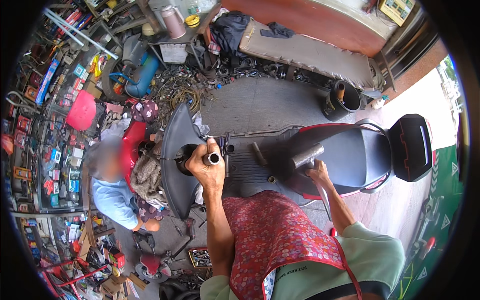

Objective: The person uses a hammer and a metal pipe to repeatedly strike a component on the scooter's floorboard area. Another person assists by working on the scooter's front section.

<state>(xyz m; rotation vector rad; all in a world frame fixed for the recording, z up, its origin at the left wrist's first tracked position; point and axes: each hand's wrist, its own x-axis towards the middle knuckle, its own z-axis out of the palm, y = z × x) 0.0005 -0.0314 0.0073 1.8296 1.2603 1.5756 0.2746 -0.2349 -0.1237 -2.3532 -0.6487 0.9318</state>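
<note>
My left hand is closed around an upright metal tube, its open end facing up, beside the hole in the scooter's dark front panel. My right hand grips the handle of a hammer with a thick metal head, held over the black seat. On the ribbed footboard between my hands lie a short metal cylinder and a small ring-like piece.
A co-worker in a blue shirt crouches at the left, near cluttered glass cases. A black bucket and padded bench are beyond the scooter; a top box is at its rear. A tool tray lies below.
</note>
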